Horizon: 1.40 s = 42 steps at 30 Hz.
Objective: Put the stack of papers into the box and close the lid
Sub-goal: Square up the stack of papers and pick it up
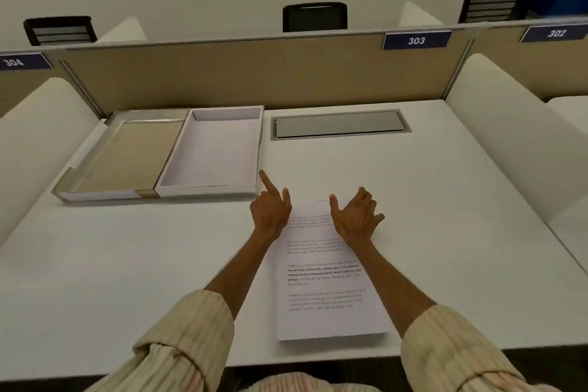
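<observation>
A stack of printed white papers [324, 283] lies flat on the white desk in front of me, near its front edge. At the far left stands an open box: its white tray [211, 157] is empty and its lid [124, 156] lies flipped open to the left, tan inside. My left hand [270, 208] hovers over the stack's top left corner, index finger stretched toward the box, holding nothing. My right hand [356, 215] hovers over the stack's top right corner with fingers spread and nothing in it.
A grey cable hatch [340, 124] is set into the desk [127, 264] behind the papers. A tan partition [254, 73] closes the back; white side dividers [509, 137] flank the desk. Black chairs [315, 17] stand beyond the partition.
</observation>
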Tool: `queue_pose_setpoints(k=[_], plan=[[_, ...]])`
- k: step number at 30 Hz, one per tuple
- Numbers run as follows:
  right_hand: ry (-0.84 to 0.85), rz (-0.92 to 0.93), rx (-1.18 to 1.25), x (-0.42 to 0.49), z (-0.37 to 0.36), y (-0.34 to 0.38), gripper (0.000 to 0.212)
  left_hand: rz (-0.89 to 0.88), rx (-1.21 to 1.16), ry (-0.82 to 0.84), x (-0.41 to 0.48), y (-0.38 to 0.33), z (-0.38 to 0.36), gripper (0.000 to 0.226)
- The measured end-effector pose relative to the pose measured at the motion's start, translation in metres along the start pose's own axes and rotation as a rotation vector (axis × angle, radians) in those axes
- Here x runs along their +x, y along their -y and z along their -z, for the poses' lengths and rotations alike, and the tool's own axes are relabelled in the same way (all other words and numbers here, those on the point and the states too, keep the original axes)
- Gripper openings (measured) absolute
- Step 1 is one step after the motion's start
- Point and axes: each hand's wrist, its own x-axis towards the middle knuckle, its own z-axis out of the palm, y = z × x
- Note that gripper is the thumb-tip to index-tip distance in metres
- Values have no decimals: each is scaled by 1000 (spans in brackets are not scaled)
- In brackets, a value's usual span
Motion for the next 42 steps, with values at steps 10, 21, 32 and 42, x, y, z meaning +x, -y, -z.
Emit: queue_pose_setpoints(k=[10,21,32,42], plan=[[-8,-55,-51,-16,-20,-12,75,184,-124,218,-23,1,-20,72],[-51,-10,-84,-21,-28,-15,69,540,-401,499,-4,-1,-24,77],[-100,8,-114,-22,-33,-16,66,621,-547,425,-9,-15,-20,88],[-81,-22,-71,-22,-33,-18,72,683,-988,545,-18,16,-25,69]])
